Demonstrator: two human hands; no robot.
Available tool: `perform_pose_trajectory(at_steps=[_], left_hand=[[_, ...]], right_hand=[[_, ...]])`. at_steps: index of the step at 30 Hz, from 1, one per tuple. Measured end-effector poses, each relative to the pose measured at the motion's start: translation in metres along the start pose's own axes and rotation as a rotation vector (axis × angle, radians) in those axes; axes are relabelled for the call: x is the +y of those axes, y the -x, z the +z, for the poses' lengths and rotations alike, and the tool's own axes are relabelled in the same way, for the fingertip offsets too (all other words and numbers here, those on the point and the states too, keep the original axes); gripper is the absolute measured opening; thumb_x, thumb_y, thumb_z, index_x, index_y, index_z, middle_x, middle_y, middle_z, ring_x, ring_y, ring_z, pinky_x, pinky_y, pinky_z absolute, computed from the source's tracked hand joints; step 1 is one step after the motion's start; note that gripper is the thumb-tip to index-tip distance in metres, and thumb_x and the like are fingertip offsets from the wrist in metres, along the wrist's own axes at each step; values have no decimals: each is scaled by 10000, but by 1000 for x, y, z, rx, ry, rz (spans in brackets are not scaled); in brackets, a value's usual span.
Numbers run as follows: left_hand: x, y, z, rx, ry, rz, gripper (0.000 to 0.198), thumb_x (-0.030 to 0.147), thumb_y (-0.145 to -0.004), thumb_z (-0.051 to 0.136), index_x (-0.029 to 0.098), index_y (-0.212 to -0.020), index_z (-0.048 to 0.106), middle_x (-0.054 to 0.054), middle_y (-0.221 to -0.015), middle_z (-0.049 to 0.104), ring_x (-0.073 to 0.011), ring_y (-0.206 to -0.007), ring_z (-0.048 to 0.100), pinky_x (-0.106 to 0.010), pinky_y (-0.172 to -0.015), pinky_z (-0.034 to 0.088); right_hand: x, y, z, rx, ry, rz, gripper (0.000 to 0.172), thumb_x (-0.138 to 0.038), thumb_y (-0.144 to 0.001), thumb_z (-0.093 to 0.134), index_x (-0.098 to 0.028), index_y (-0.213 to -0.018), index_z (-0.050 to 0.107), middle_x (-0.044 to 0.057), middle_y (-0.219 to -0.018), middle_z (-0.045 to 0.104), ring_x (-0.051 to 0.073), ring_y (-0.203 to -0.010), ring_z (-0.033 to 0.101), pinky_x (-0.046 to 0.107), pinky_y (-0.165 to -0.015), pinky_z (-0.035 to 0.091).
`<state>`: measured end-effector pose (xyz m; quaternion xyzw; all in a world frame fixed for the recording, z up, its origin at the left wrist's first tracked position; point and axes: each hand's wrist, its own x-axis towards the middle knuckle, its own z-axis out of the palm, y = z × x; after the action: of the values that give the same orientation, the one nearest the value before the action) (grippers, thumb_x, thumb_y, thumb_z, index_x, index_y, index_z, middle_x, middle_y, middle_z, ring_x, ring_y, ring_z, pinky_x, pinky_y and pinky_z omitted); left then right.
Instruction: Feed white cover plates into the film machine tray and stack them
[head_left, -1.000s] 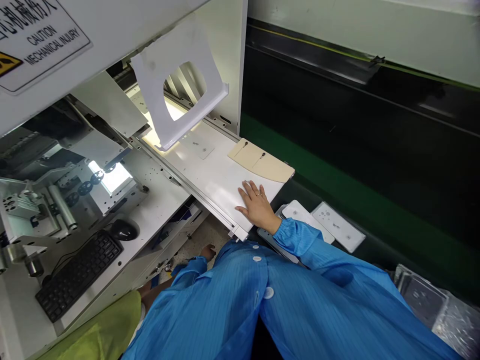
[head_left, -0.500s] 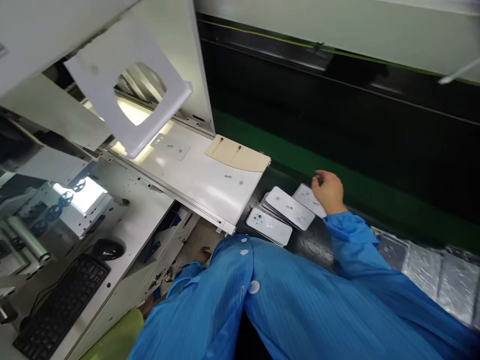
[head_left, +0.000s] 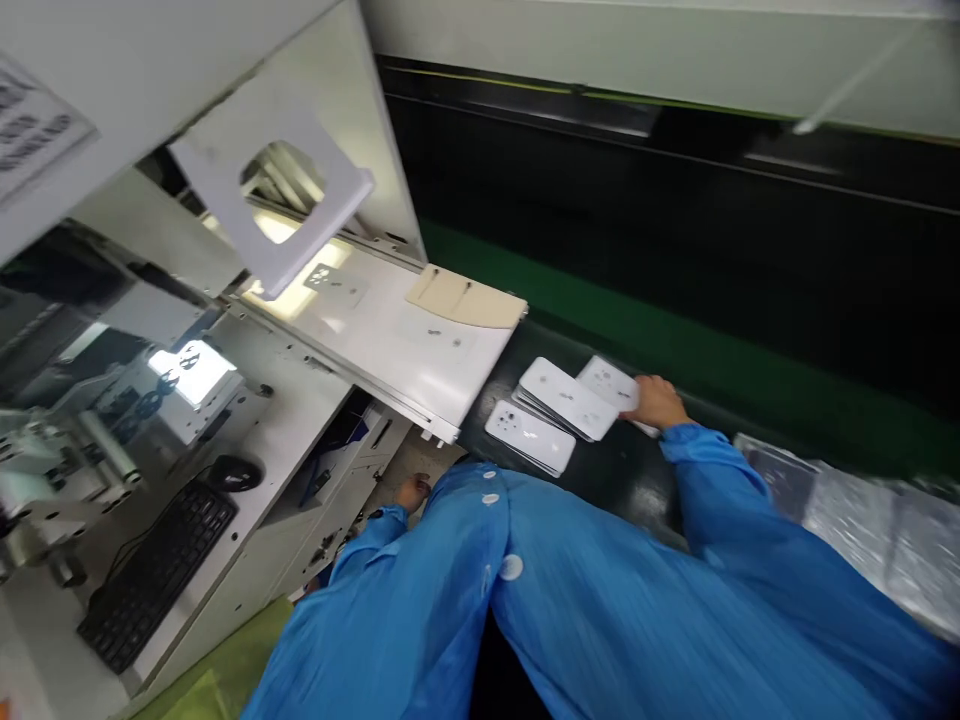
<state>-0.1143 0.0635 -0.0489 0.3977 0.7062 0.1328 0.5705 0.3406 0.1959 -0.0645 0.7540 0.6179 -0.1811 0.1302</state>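
My right hand (head_left: pixel 658 402) rests on the right end of a fanned stack of white flat panels (head_left: pixel 566 397) lying on the dark conveyor surface (head_left: pixel 622 470); its fingers curl onto the rightmost panel (head_left: pixel 609 381). A separate white panel (head_left: pixel 529 436) lies nearest me. My left hand (head_left: pixel 413 492) hangs low beside my blue coat, below the machine's white tray (head_left: pixel 420 360); its fingers are mostly hidden. A beige plate (head_left: pixel 465 297) sits at the tray's far end.
A white machine fills the left, with a raised white frame with a round opening (head_left: pixel 274 205), a black keyboard (head_left: pixel 154 575) and a mouse (head_left: pixel 234 472). A green belt strip (head_left: pixel 675 340) runs behind the panels. Clear plastic trays (head_left: pixel 862 520) lie at right.
My right hand left the white tray, swung right over the conveyor, and has come down onto the stack of white panels. The view has shifted right.
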Motion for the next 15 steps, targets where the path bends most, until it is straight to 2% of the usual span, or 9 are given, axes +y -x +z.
perform_pose_trajectory(at_steps=[2,6,9,12,15], left_hand=[[-3,-3,10,-40,-52,-14,193,290,-858,552,114,-923,597,-13,-873,621,-143,-779,606,-306,-722,516],[1,-7,29,-91,-90,28,53,155,-822,573,111,-833,599,14,-770,612,-125,-745,598,-285,-732,488],[8,-4,43,-111,-69,90,130,24,-750,558,111,-834,607,12,-742,625,-139,-784,608,-263,-764,446],[21,4,59,-155,-38,165,192,62,-723,587,125,-902,612,-20,-829,657,-163,-862,609,-266,-810,442],[45,15,77,-263,35,254,287,220,-736,635,147,-1010,589,-54,-950,659,-166,-917,605,-298,-880,446]], right_hand=[[-1,5,-3,-18,-42,-6,751,-414,-510,779,-57,-1119,523,221,-1126,528,353,-1078,498,412,-875,422],[-1,10,5,31,-87,58,775,-370,-533,765,-62,-1172,453,227,-1237,454,342,-1155,448,390,-929,383],[1,17,10,42,-138,94,788,-363,-539,760,-57,-1176,412,230,-1211,487,332,-1109,498,396,-908,396],[12,28,3,37,-210,125,768,-420,-570,738,-59,-1158,401,221,-1153,542,314,-1033,555,374,-833,439],[29,48,-19,72,-280,109,758,-456,-607,709,-82,-1175,375,184,-1149,557,271,-1006,570,323,-785,451]])
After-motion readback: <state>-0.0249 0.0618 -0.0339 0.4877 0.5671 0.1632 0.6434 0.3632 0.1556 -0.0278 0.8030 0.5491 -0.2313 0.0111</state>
